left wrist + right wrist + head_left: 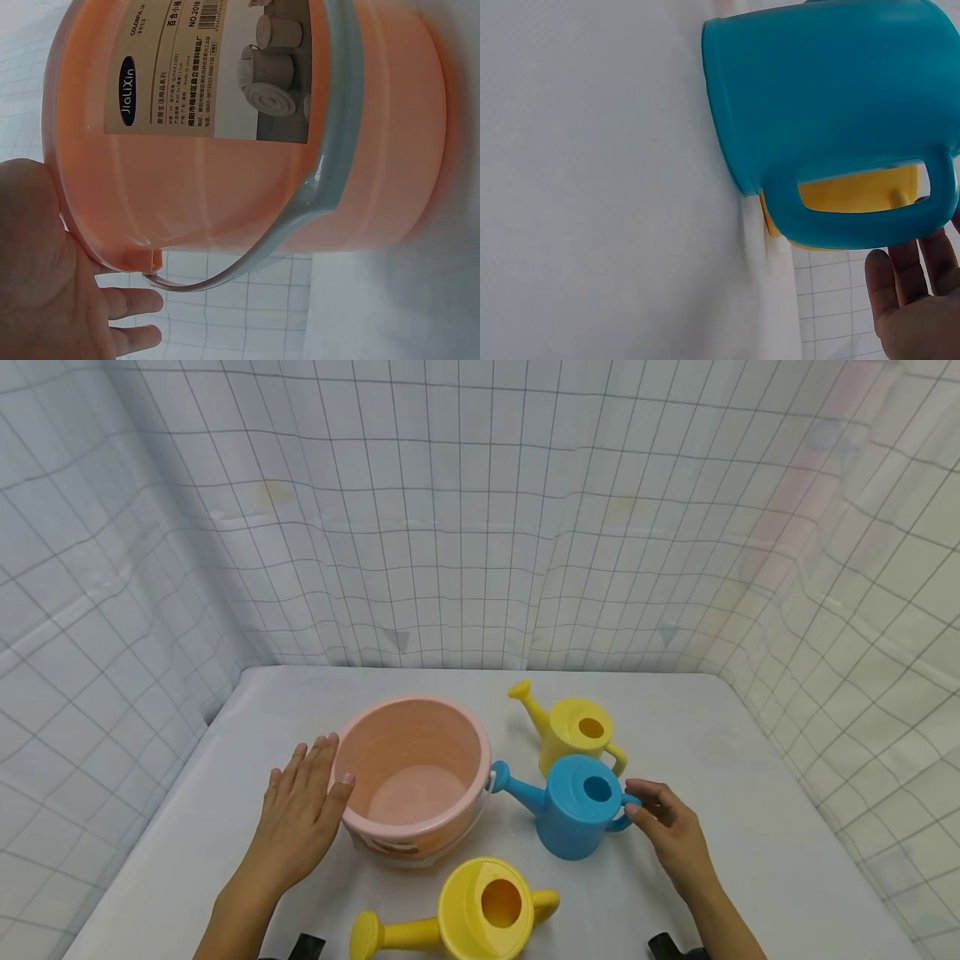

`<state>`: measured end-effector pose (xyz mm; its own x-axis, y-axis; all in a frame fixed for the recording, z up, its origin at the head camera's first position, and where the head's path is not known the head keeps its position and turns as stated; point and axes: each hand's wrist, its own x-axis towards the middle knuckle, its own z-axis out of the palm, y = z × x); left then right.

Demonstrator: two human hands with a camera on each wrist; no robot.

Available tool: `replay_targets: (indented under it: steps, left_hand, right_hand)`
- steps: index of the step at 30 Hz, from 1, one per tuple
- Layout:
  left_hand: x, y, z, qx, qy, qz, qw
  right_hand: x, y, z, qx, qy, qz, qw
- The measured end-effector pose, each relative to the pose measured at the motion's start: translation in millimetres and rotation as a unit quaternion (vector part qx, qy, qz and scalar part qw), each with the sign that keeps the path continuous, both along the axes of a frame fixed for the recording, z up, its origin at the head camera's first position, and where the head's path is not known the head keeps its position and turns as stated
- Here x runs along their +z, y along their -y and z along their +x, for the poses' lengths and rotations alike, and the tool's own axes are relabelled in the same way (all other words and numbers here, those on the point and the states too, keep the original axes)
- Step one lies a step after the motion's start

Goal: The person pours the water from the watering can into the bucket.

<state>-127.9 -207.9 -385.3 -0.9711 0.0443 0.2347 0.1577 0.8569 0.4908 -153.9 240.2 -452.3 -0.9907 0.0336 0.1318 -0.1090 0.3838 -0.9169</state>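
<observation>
A pink plastic bucket [408,793] stands left of the table's middle. My left hand [296,814] lies along its left side, fingers straight, with the thumb over the rim. The left wrist view shows the bucket's paper label [210,71] and hanging grey-blue carrying handle [330,165]. To the right, a blue watering can [573,827] stands upright, its spout end close to the bucket's rim. My right hand [675,839] has thumb and index finger on either side of the can's handle [855,227]; the other fingers [883,281] extend below it.
A yellow watering can [576,747] stands behind the blue one, its spout pointing left. Another yellow watering can [468,902] is at the front, nearest the camera. The white table [757,827] is enclosed by white grid-patterned curtains [480,527] at the back and sides.
</observation>
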Motion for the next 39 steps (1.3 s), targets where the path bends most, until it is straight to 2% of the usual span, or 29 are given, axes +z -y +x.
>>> replay_targets:
  steps: [10,24,39]
  left_hand:
    - [-0.5,0.4,0.4,0.002,0.003,0.003,1.0000]
    - [-0.6,0.2,0.4,0.004,0.002,0.005,1.0000]
    - [-0.1,-0.5,0.7,0.005,0.007,0.003,1.0000]
  right_hand:
    - [-4.7,0.4,-2.2,0.018,0.015,-0.024,0.999]
    - [-10.2,2.5,-6.1,0.015,0.045,-0.048,0.998]
    - [-18.6,2.8,-8.1,0.019,0.057,-0.072,0.996]
